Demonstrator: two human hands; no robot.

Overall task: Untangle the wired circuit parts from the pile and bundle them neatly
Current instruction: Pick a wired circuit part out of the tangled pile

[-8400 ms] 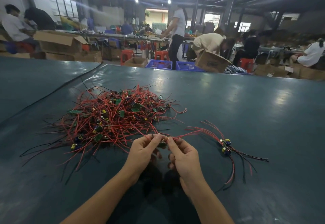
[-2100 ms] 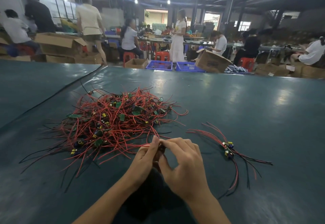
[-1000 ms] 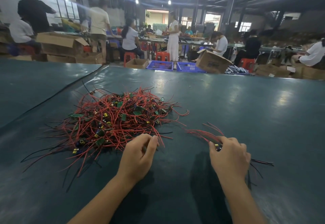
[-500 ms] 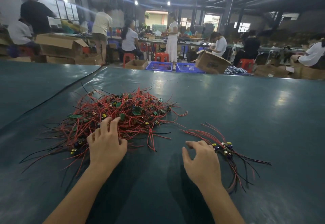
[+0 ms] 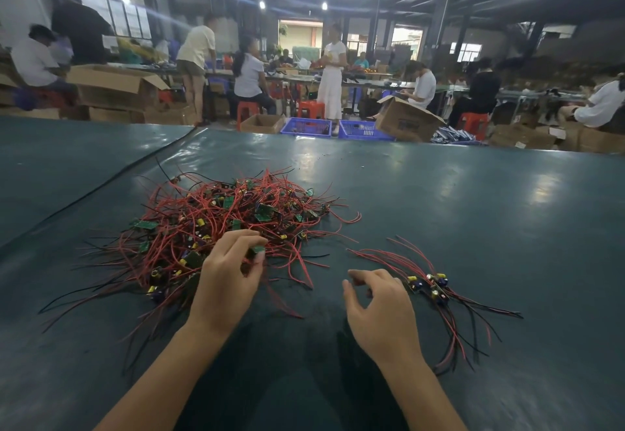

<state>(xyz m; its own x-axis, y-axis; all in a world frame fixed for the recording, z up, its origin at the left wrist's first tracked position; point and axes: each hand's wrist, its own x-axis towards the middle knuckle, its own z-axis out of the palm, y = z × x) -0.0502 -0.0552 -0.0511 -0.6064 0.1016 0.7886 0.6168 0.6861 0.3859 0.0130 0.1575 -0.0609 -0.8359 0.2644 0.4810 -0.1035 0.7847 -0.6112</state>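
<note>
Pinching a green circuit board (image 5: 259, 249) between thumb and fingertips, the left hand (image 5: 227, 278) sits at the near edge of the pile (image 5: 236, 214). The pile is a loose heap of red and black wires with small green boards and yellow and blue components caught among them. Red wires cross over and under one another all around the held board. Several strands trail toward the person past the left wrist, so the board lies in the thick of the tangle.

The right hand (image 5: 378, 302) is held low over the table (image 5: 456, 207), fingers loosely curled with nothing in them; whether it touches the surface cannot be told. Just to its right lies the sorted bundle (image 5: 431, 287), a few boards side by side. Red wires fan from it toward the far left, and red and black wires run to the near right. A strip of bare surface separates the bundle from the pile.

The table wears a glossy dark green sheet, and a dark seam (image 5: 101, 190) runs diagonally across its left part. Beyond the far edge stand two blue crates (image 5: 306, 126), open cardboard boxes (image 5: 406, 121) and red stools (image 5: 310, 109). Other people (image 5: 247, 75) sit or stand at long benches, too blurred to make out what they are doing.
</note>
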